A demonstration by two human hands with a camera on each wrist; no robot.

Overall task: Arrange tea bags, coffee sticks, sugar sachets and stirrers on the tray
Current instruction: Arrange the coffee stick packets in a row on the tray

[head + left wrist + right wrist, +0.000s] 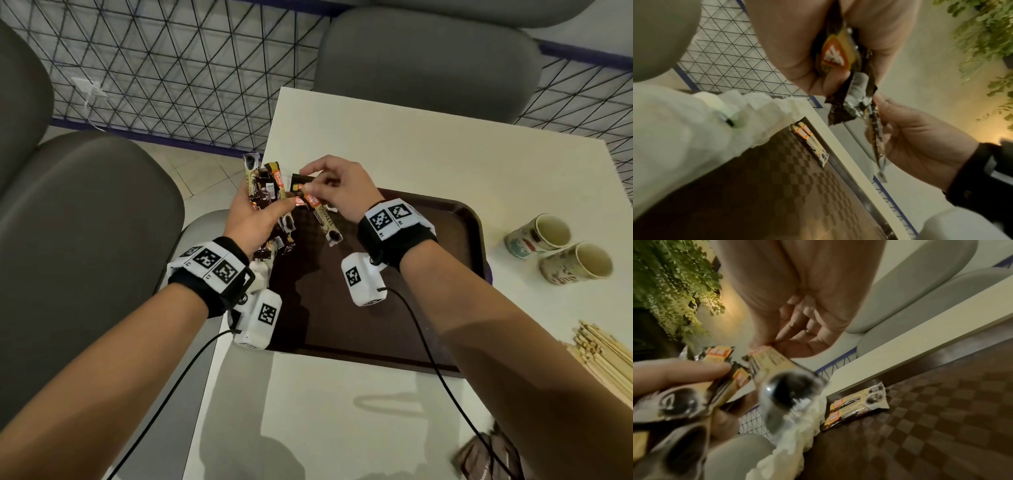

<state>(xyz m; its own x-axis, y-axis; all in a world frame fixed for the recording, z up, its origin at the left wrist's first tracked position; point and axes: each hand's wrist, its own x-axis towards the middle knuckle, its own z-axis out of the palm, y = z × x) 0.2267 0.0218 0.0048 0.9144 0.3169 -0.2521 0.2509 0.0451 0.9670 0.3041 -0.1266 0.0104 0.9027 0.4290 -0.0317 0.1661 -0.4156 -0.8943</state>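
Left hand (251, 219) grips a bundle of gold-and-brown coffee sticks (265, 192); right hand (337, 188) pinches one stick (322, 219) above the dark brown plastic tray (428, 274)

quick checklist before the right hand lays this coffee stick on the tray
1. Right hand pinches one coffee stick by its top end: ok.
2. Left hand holds the remaining bundle: ok.
3. Two sticks already on the tray lie side by side near the far rim: ok.
4. Bare tray floor beside them: ok.
5. Stick fully free of the bundle: cannot tell.
6. White sachets at the tray's left edge clear of the drop spot: ok.
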